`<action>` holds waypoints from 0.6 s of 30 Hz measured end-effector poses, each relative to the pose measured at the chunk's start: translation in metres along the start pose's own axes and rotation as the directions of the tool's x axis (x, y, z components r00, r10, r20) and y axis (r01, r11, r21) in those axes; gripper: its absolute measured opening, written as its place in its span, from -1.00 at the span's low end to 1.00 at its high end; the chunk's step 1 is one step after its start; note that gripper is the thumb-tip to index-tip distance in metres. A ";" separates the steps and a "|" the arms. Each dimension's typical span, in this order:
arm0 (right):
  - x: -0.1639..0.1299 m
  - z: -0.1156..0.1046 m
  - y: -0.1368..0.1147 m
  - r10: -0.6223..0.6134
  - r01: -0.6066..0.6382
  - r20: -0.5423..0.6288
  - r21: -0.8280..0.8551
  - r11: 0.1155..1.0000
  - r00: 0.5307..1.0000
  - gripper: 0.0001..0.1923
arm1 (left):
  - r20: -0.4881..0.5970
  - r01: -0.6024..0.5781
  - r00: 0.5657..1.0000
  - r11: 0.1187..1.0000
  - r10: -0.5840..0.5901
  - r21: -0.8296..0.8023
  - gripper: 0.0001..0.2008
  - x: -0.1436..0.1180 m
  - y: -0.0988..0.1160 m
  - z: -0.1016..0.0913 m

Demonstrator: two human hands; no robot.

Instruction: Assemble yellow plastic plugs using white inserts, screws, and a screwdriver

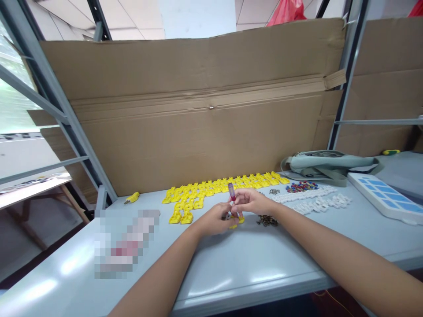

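Note:
Upright in my right hand (248, 201) is a small screwdriver (231, 192) with a translucent reddish handle. Its tip is hidden behind my fingers. My left hand (218, 219) is closed on a yellow plastic part (241, 219), low over the table, with the screwdriver pointing down at it. Most of that part is covered by the fingers. Behind my hands lie rows of similar yellow plastic parts (188, 192). Just right of my hands is a pile of small dark brassy pieces (267, 220).
On the right lie white plastic pieces (322, 203), red and blue bits (301, 187), small grey screws (274, 192), a blue-and-white case (390, 198) and a green bag (330, 163). A yellow plug-like item (132, 197) is at left. A cardboard wall (205, 145) closes the back.

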State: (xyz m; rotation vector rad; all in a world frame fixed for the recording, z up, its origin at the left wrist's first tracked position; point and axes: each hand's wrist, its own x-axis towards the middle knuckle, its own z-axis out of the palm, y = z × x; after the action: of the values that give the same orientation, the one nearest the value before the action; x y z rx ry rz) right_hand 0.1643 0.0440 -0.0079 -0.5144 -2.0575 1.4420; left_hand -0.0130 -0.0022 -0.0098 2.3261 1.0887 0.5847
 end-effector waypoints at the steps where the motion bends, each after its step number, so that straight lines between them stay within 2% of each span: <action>1: 0.000 0.000 0.000 0.020 -0.019 -0.010 0.024 1.000 1.000 -0.62 | -0.012 0.006 1.000 1.000 -0.006 0.007 -0.80 0.001 0.000 0.001; 6: 0.001 -0.002 0.003 0.015 -0.016 0.004 0.101 0.995 1.000 -0.64 | -0.030 -0.032 0.999 0.999 0.031 -0.009 -0.83 0.002 -0.004 0.003; 13: 0.001 -0.003 0.005 -0.050 0.049 0.011 0.067 0.997 0.999 -0.67 | -0.028 -0.049 0.998 0.997 0.051 0.057 -0.82 0.003 -0.011 0.002; 15: 0.002 -0.003 0.004 -0.061 0.061 -0.009 0.049 0.997 0.998 -0.67 | -0.021 -0.076 0.997 0.993 0.078 0.089 -0.82 0.003 -0.011 0.002; 18: 0.002 -0.004 0.002 -0.084 0.083 -0.102 -0.008 0.997 0.991 -0.65 | -0.031 -0.099 0.994 0.986 0.104 0.137 -0.82 0.002 -0.009 0.001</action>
State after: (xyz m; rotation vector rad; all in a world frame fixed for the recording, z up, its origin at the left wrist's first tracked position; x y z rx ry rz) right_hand 0.1650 0.0489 -0.0086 -0.4879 -1.9777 1.3359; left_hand -0.0164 0.0042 -0.0162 2.5088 1.0621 0.6130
